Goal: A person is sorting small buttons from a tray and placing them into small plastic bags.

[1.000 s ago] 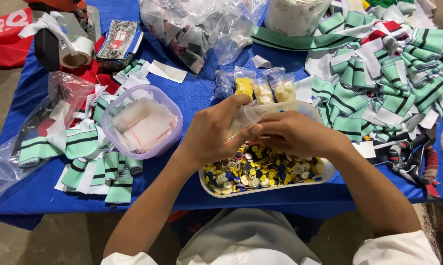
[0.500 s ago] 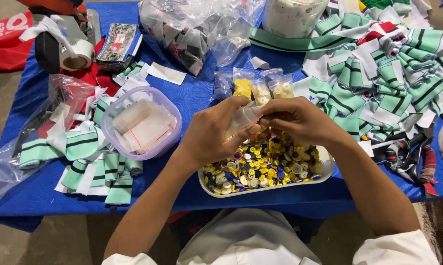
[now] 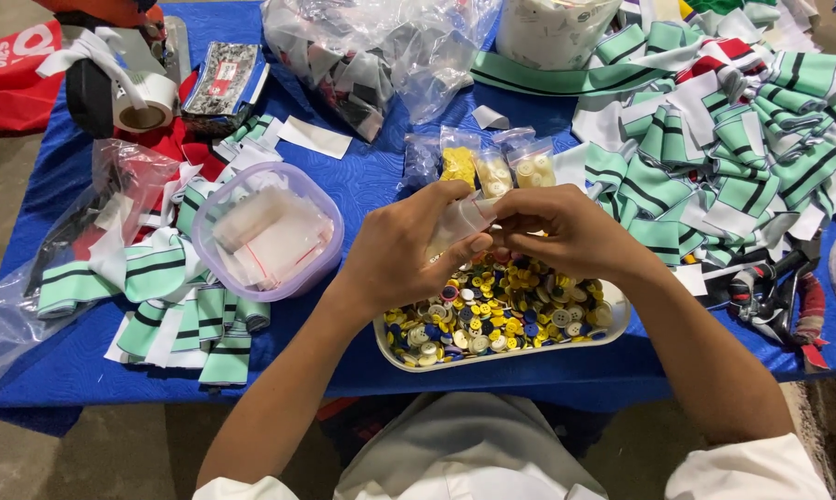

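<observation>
Blue cloth covers the table (image 3: 371, 199), crowded with green-and-white striped fabric pieces (image 3: 714, 167) at the upper right and more of them (image 3: 172, 306) at the lower left. We see both hands meeting at the centre of the frame, directly above a white tray of mixed buttons (image 3: 501, 319).

What could go wrong: the small clear plastic bag (image 3: 462, 222) is pinched over the tray's near half, so if we tilt it or loosen the pinch, whatever is inside would probably drop among the loose buttons and be lost in the mix (its contents are too small to tell). A nudge of the wrists could also tip the tray, which sits close to the table's front edge.

Our left hand (image 3: 399, 255) has its fingers curled in narrow, thumb and forefinger closed on the bag's left end. Our right hand (image 3: 561, 227) is likewise nearly closed, fingertips gripping the bag's right end. A lilac-rimmed tub of clear bags (image 3: 268, 231) stands left of the hands, apart from them.
</observation>
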